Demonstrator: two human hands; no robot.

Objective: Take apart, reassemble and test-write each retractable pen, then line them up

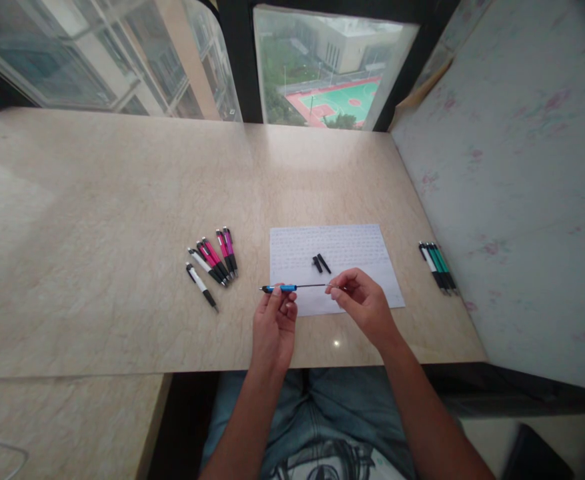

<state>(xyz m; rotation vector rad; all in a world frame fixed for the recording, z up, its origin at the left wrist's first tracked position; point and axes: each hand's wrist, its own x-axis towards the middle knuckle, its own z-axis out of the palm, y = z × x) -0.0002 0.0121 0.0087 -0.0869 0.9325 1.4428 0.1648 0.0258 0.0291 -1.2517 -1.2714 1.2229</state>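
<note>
My left hand (275, 319) pinches a blue pen barrel (281, 288) and holds it level above the table's front edge. A thin dark refill (312, 286) sticks out of the barrel to the right. My right hand (361, 301) pinches the refill's far end. Both hands hover over the lower edge of a white sheet of handwritten paper (342, 250). Two small black pen parts (321, 263) lie on that sheet, just beyond the hands.
Several pink and white pens (215, 261) lie in a group to the left of the paper. Several green and white pens (438, 267) lie at the table's right edge by the wall (522, 200). Windows run along the far side.
</note>
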